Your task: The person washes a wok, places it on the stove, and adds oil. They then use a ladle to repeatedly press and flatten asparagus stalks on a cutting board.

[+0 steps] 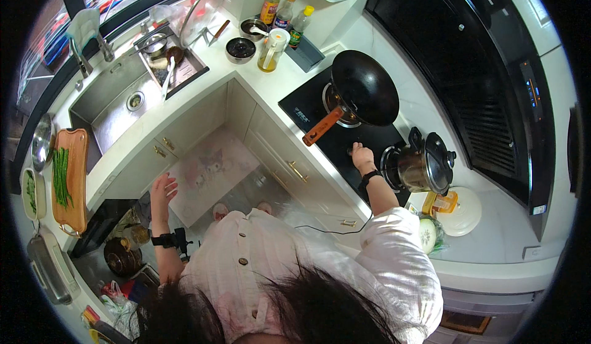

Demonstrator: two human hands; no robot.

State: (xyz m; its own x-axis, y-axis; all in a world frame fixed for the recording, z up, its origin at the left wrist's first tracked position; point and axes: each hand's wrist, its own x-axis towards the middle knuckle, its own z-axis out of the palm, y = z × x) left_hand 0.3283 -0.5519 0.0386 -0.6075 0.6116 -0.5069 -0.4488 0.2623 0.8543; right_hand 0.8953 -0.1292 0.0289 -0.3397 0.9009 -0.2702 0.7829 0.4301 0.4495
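Note:
My right hand (363,156) is at the front of the black glass gas hob (318,113), its fingers closed around a control knob (351,151) that they mostly hide. Behind it a black wok (367,87) rests on one burner, tilted, with its wooden handle (323,126) jutting past the hob's front edge. A lidded steel pot (413,170) stands by the other burner, to the right of my wrist. Held in the air over the floor mat (208,168), my left hand (164,190) has its fingers apart and nothing in it.
Left lies a wooden board (78,177) with green beans (61,177), beside the steel sink (111,113). In the corner stand an oil jug (272,53), seasoning bottles (286,13) and a bowl of dark liquid (240,48). A cut gourd (427,234) and white lid (464,212) sit right. Overhead hangs a range hood (443,67).

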